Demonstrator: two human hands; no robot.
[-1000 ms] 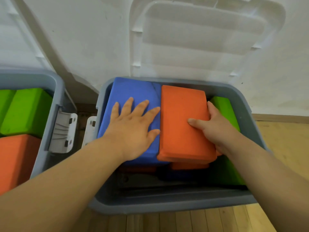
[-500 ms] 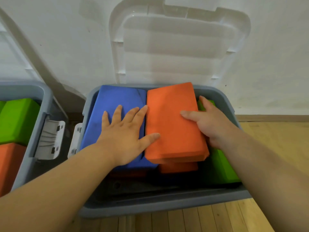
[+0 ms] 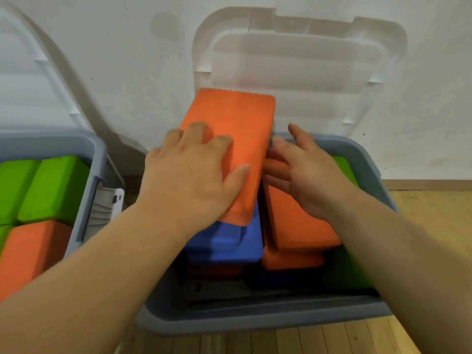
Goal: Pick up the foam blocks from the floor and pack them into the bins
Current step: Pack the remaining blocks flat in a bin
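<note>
Hands have changed places over the grey bin (image 3: 255, 318) within the last second. The left hand (image 3: 194, 172), which had been lying flat on the blue block (image 3: 229, 241), now lies palm-down on the top orange block (image 3: 235, 118) with its fingers slightly bent, pressing on the face rather than wrapping an edge. The right hand (image 3: 306, 175), which had been gripping that block's right side, has let go. Its fingers are spread and fairly straight, with the tips at the block's right edge, and whether they reach under it cannot be told.

That orange block had lain flat beside the blue one. It has now shifted left and sits tilted over the blue block, its far end raised above the rim in front of the open lid (image 3: 306, 60). The shift has uncovered a second orange block (image 3: 298, 221) on the right, beside the green block (image 3: 342, 167).

This looks like rearranging to gain room, not adding a new piece. The tilted block probably has to be laid flat on the blue one before the lid could close. The left bin (image 3: 84, 149) holds green blocks (image 3: 53, 185) and an orange one (image 3: 33, 251), and no loose blocks show on the wooden floor (image 3: 434, 213)
</note>
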